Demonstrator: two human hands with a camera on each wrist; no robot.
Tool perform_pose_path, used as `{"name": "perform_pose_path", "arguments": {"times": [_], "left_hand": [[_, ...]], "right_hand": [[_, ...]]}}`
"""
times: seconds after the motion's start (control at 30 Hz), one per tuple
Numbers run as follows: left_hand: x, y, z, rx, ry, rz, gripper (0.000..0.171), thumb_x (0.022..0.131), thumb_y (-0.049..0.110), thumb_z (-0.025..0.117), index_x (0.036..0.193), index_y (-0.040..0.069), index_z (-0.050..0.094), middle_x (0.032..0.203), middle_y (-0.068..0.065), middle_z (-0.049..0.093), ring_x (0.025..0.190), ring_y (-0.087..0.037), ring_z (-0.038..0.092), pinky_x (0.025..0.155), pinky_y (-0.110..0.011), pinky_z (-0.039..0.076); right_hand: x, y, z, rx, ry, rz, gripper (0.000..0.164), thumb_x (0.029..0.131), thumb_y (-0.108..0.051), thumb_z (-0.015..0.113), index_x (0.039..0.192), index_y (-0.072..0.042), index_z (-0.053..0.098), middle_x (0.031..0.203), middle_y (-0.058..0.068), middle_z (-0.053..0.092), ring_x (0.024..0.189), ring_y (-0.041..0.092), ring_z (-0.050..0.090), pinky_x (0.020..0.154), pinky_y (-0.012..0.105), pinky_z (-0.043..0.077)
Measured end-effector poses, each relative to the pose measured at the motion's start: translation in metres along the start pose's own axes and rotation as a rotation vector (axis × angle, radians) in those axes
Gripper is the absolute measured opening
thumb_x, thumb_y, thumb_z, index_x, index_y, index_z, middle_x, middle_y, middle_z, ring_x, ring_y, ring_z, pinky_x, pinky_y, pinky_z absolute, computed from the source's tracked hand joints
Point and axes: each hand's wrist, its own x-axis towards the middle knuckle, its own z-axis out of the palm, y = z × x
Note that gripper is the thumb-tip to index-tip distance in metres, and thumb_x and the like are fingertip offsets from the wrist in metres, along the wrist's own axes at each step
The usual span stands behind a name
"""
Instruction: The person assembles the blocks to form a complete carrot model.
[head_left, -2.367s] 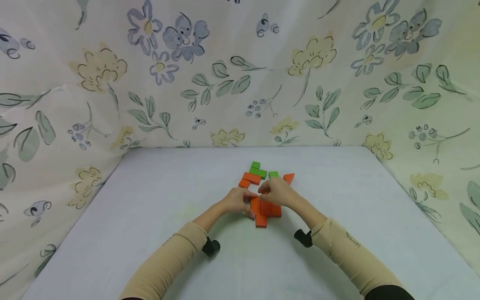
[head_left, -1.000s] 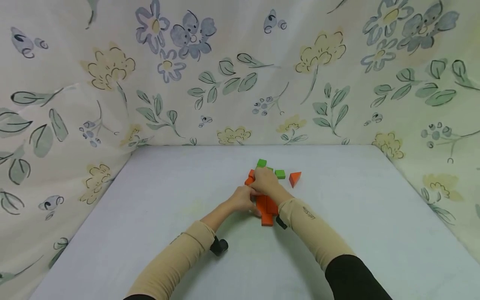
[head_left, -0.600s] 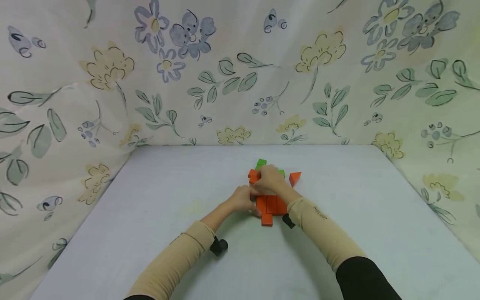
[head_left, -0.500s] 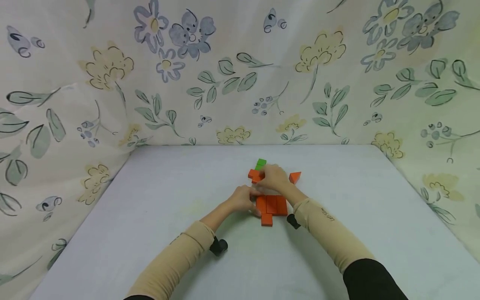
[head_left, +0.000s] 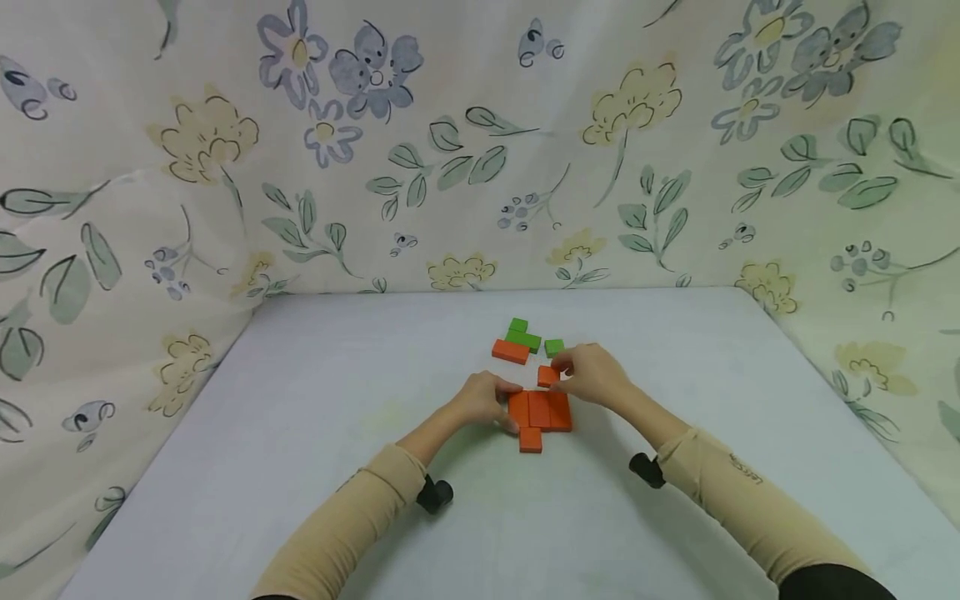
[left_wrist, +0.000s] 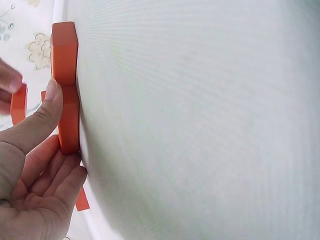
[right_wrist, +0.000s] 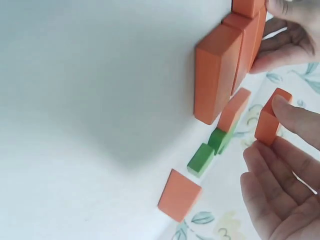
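Observation:
Three orange blocks lie side by side on the white table, with a smaller orange block against their near edge. My left hand grips the leftmost of the three, its thumb at the near end and fingers at the far end. Between thumb and fingertips, my right hand pinches a small orange block, just beyond the far edge of the group. In the right wrist view, this block appears raised off the table.
Farther back lie a long orange block, a long green block and small green blocks. Another orange piece shows in the right wrist view; the right hand hides it in the head view. Flowered cloth hangs behind the table.
My right hand has reached to the far left, taken the small orange block from beside the long one, and carried it right and nearer. My left hand stays at the group.

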Motion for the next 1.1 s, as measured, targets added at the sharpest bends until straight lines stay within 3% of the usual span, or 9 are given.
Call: {"name": "perform_pose_path", "arguments": {"times": [0.27, 0.43, 0.6, 0.83, 1.1], "left_hand": [[-0.001, 0.000, -0.001, 0.002, 0.006, 0.008, 0.064, 0.066, 0.011, 0.090, 0.125, 0.005, 0.067, 0.120, -0.010, 0.066, 0.090, -0.016, 0.051, 0.078, -0.026, 0.045], [0.000, -0.002, -0.001, 0.046, 0.015, 0.025, 0.065, 0.065, 0.015, 0.091, 0.125, 0.007, 0.067, 0.125, -0.011, 0.064, 0.103, -0.018, 0.056, 0.089, -0.031, 0.046], [0.000, -0.002, -0.001, 0.027, 0.017, 0.022, 0.065, 0.065, 0.014, 0.091, 0.124, 0.006, 0.067, 0.127, -0.012, 0.063, 0.110, -0.022, 0.056, 0.096, -0.037, 0.046], [0.001, -0.002, -0.001, 0.030, 0.019, 0.015, 0.065, 0.064, 0.014, 0.092, 0.124, 0.007, 0.068, 0.128, -0.013, 0.062, 0.106, -0.019, 0.055, 0.094, -0.035, 0.045], [0.000, -0.001, -0.001, 0.019, 0.009, 0.004, 0.065, 0.066, 0.014, 0.091, 0.125, 0.007, 0.067, 0.126, -0.012, 0.063, 0.099, -0.019, 0.053, 0.090, -0.034, 0.046]], "right_hand": [[-0.043, 0.002, 0.007, 0.055, -0.035, -0.034, 0.029, 0.077, -0.011, 0.082, 0.102, 0.000, 0.074, 0.087, 0.004, 0.071, 0.082, 0.021, 0.065, 0.070, 0.032, 0.054], [-0.059, -0.002, 0.014, 0.066, -0.068, -0.046, 0.030, 0.075, -0.010, 0.082, 0.102, 0.001, 0.074, 0.087, 0.003, 0.071, 0.080, 0.018, 0.064, 0.070, 0.031, 0.054], [-0.064, -0.005, 0.023, 0.036, -0.075, -0.076, 0.028, 0.075, -0.011, 0.083, 0.099, 0.000, 0.075, 0.085, 0.002, 0.071, 0.077, 0.016, 0.064, 0.068, 0.029, 0.054], [-0.067, -0.008, 0.030, -0.026, -0.031, -0.122, 0.028, 0.072, -0.011, 0.085, 0.096, 0.000, 0.076, 0.089, 0.003, 0.071, 0.081, 0.019, 0.063, 0.071, 0.032, 0.054], [-0.065, -0.010, 0.034, -0.042, -0.038, -0.109, 0.030, 0.069, -0.014, 0.087, 0.095, -0.002, 0.077, 0.089, 0.003, 0.070, 0.075, 0.014, 0.054, 0.066, 0.028, 0.049]]}}
